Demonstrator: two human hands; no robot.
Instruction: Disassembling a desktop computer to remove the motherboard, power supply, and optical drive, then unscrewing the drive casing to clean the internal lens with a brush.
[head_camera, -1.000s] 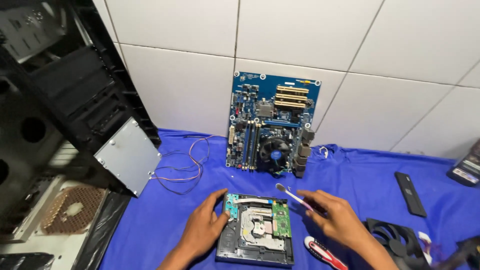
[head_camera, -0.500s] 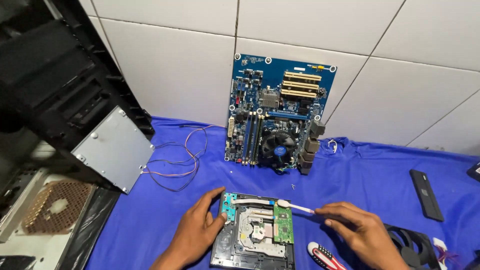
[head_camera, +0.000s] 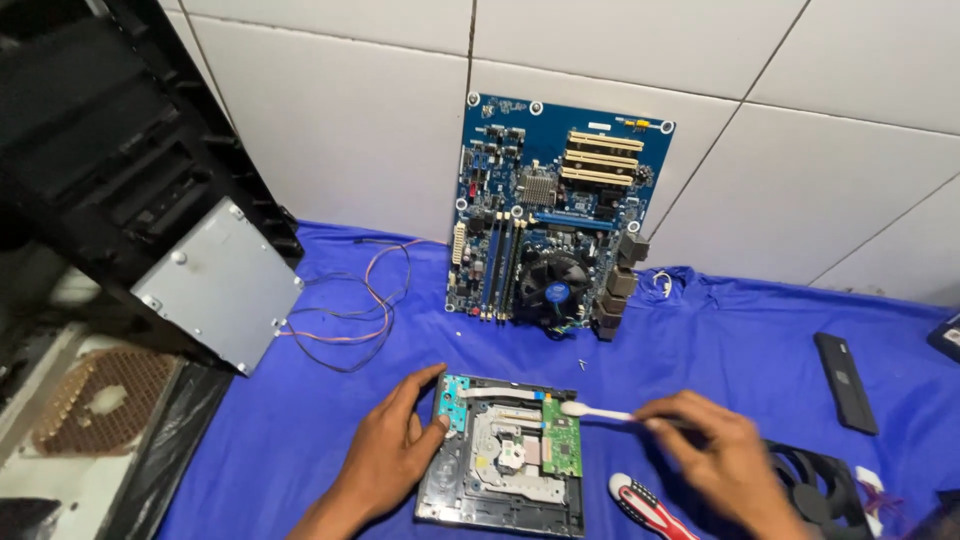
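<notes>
An opened optical drive (head_camera: 505, 460) lies on the blue cloth, its metal mechanism and small green circuit board showing. My left hand (head_camera: 392, 450) rests flat against the drive's left edge, fingers spread, thumb on the drive's corner. My right hand (head_camera: 722, 460) grips a white toothbrush (head_camera: 598, 411) by its handle. The brush head touches the top of the green board at the drive's right side.
A blue motherboard (head_camera: 548, 215) leans upright against the white tiled wall. A black computer case (head_camera: 120, 200) with a metal drive cage stands at left, thin wires (head_camera: 370, 300) trailing out. A red-and-white tool (head_camera: 645, 508), a black fan (head_camera: 815, 485) and a black bar (head_camera: 845, 382) lie at right.
The view has shifted down and left. My right hand has moved the toothbrush head lower onto the green board. The left hand stays on the drive's left edge.
</notes>
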